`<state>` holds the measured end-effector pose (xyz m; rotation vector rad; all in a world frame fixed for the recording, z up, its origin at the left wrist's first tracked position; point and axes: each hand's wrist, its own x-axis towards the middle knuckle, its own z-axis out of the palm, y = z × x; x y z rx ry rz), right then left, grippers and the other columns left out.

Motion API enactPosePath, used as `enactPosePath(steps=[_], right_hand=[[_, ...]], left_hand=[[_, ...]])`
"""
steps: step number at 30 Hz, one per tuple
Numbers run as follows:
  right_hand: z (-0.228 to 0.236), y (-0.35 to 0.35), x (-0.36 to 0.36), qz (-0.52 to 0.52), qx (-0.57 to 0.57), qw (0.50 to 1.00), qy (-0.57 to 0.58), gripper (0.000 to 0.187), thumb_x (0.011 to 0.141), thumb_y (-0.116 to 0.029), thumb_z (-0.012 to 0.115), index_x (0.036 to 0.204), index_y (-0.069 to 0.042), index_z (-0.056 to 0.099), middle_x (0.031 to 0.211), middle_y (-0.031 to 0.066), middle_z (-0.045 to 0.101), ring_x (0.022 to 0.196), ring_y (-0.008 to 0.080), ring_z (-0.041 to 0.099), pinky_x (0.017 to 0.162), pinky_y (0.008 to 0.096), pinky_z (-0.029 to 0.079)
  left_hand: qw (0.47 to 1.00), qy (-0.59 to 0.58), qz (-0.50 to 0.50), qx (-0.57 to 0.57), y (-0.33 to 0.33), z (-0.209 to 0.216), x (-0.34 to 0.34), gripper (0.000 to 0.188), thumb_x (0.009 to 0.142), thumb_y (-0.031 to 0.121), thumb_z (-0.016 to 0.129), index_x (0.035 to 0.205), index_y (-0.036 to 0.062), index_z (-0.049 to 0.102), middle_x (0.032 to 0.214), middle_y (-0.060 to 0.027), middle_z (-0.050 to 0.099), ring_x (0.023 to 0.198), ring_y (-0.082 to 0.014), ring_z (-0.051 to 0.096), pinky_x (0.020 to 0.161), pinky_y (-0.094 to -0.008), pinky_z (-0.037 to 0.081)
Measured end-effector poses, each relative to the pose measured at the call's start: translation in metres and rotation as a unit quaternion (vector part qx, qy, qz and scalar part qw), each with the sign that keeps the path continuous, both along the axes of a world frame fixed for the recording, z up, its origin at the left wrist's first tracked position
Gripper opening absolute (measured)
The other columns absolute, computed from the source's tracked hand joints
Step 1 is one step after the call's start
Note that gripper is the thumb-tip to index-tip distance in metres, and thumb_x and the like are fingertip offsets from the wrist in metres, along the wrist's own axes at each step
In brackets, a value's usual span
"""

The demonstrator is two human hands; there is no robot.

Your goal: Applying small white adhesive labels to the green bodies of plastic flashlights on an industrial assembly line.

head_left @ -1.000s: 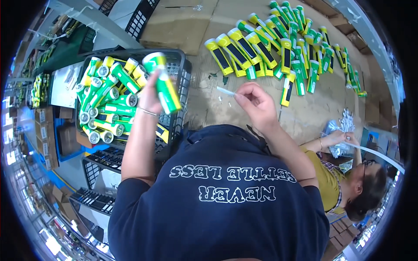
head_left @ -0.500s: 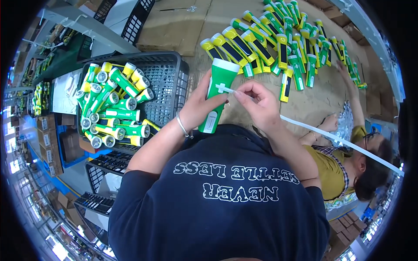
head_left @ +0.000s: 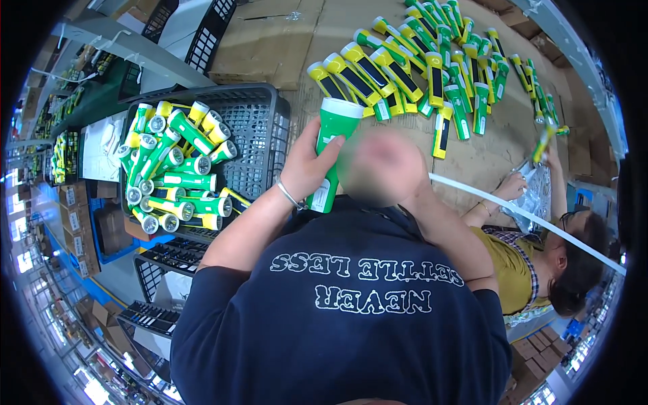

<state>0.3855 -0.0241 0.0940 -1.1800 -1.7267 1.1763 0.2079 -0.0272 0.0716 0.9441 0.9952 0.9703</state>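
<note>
My left hand (head_left: 305, 165) is wrapped round a green flashlight (head_left: 337, 120) with a white head ring, held upright but slightly tilted over the front of the table. Close against its right side is my right hand (head_left: 391, 165), smeared so that its fingers and anything in them cannot be made out. Part of the flashlight's middle is covered by the hands. On the left, a black plastic crate (head_left: 273, 115) holds a pile of green and yellow flashlights (head_left: 179, 179). Many more flashlights (head_left: 405, 71), some with dark panels, lie across the far table.
Brown cardboard (head_left: 378, 145) covers the table. A pale strap (head_left: 499, 200) slants across at right. Beyond it, a co-worker (head_left: 513, 263) in a mustard top handles a clear plastic bag (head_left: 533, 192) and a yellow-green flashlight (head_left: 542, 143). Black crates (head_left: 165, 256) stand lower left.
My right hand has moved slightly left and down against the flashlight and is now blurred; the thin white strip in its fingers no longer shows. The co-worker has brought a flashlight near the bag.
</note>
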Motion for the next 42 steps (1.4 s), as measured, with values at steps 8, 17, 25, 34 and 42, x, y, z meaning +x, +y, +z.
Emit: enactPosePath(steps=[8, 17, 25, 34, 42], right_hand=[[0.003, -0.004, 0.030, -0.043, -0.187, 0.980, 0.045, 0.021, 0.080, -0.009, 0.065, 0.100, 0.000, 0.063, 0.071, -0.0070, 0.050, 0.066, 0.0008, 0.043, 0.060, 0.0154, 0.037], [0.022, -0.025, 0.044, -0.025, 0.282, 0.924, -0.256, 0.009, 0.070, -0.011, 0.066, 0.075, -0.011, 0.058, 0.072, 0.0021, 0.053, 0.071, 0.0195, 0.053, 0.072, 0.0347, 0.036], [0.015, -0.053, 0.075, -0.088, 0.202, 0.964, -0.152, 0.010, 0.068, -0.007, 0.068, 0.073, -0.010, 0.060, 0.066, 0.0011, 0.055, 0.064, 0.0195, 0.052, 0.066, 0.0324, 0.038], [0.000, -0.076, 0.101, -0.208, 0.121, 0.957, -0.160, 0.011, 0.067, 0.001, 0.068, 0.071, -0.006, 0.061, 0.069, 0.0058, 0.057, 0.061, 0.0198, 0.053, 0.055, 0.0276, 0.043], [-0.049, -0.049, 0.082, -0.096, -0.039, 0.992, -0.064, 0.004, 0.078, -0.002, 0.063, 0.076, -0.001, 0.059, 0.069, 0.0054, 0.054, 0.061, 0.0134, 0.050, 0.058, 0.0244, 0.040]], left_hand=[[1.000, 0.030, -0.006, -0.007, 0.011, -0.003, 0.002, 0.036, 0.088, 0.013, 0.052, 0.119, 0.0020, 0.037, 0.089, -0.0096, 0.058, 0.071, -0.0147, 0.062, 0.060, -0.0271, 0.052], [0.995, 0.023, 0.021, -0.093, 0.057, -0.057, 0.031, 0.025, 0.089, 0.020, 0.052, 0.103, 0.0004, 0.047, 0.076, -0.0085, 0.057, 0.062, -0.0153, 0.059, 0.053, -0.0294, 0.050], [0.945, -0.135, 0.016, -0.296, 0.188, -0.125, 0.137, 0.030, 0.091, 0.025, 0.049, 0.110, 0.0020, 0.045, 0.094, -0.0136, 0.054, 0.083, -0.0305, 0.058, 0.075, -0.0483, 0.049], [0.970, 0.060, 0.160, -0.173, 0.241, -0.139, 0.216, 0.033, 0.081, 0.016, 0.056, 0.111, 0.0051, 0.048, 0.099, -0.0150, 0.059, 0.083, -0.0341, 0.060, 0.067, -0.0453, 0.050], [0.974, 0.183, -0.135, 0.009, 0.139, -0.069, -0.052, 0.034, 0.087, 0.021, 0.056, 0.117, 0.0052, 0.052, 0.099, -0.0044, 0.060, 0.087, -0.0109, 0.057, 0.077, -0.0260, 0.048]])
